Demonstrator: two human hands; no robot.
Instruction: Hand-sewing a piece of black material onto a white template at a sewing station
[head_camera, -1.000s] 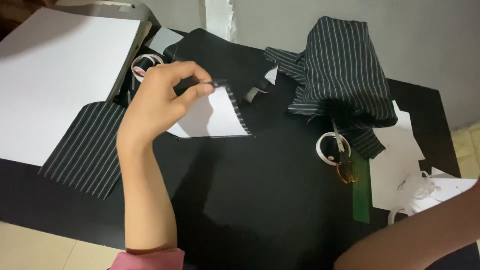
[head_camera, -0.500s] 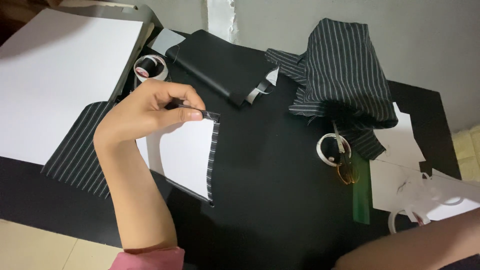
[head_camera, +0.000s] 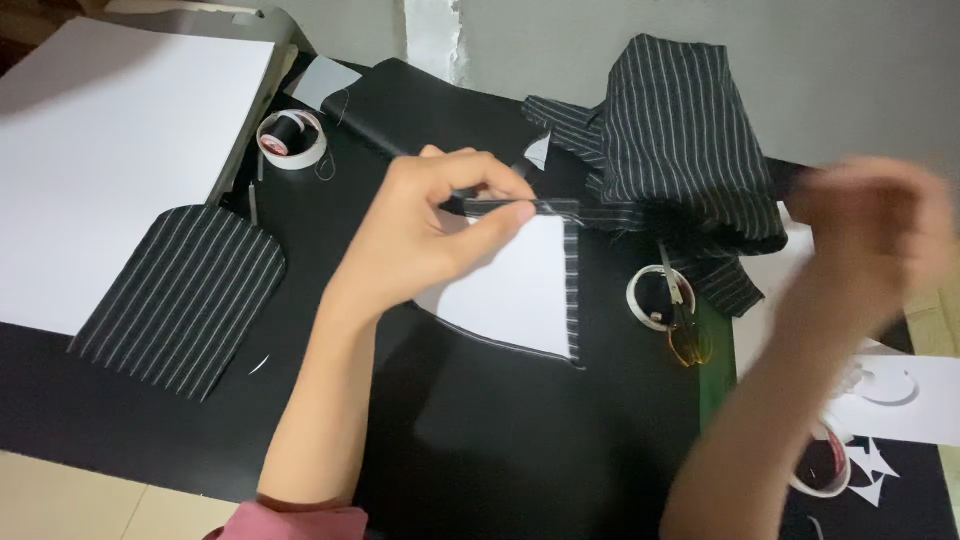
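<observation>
White fabric piece (head_camera: 520, 295) with a striped folded edge, pinched at its top strip between thumb and fingers (head_camera: 500, 205) of the left hand (head_camera: 430, 235); rest of the piece hanging down and right from the fingers, lower curve lying on the black tabletop (head_camera: 480, 440). Fingers closed firmly on the strip, no gap showing.

Right hand (head_camera: 865, 250) raised well to the right of the fingers, blurred by motion; open or closed, holding anything or not — cannot tell.

Judgement on handling: grip kept on the folded strip, not the white face, to hold the fold flat; piece kept taut and square so the striped edge stays straight.

Materials: white face smooth, stiff-looking, one side straight, the other curved. Edge narrow, dark with pale pinstripes.

Just above and right of the fingers, heaped pinstripe cloth (head_camera: 680, 150), soft and creased. Right and below, tape roll (head_camera: 655, 298) with scissors (head_camera: 685, 325) across it. Far left, rounded striped panel (head_camera: 185, 300), flat; beyond it white board (head_camera: 110, 150). Above left, spool of black thread (head_camera: 290, 138).
</observation>
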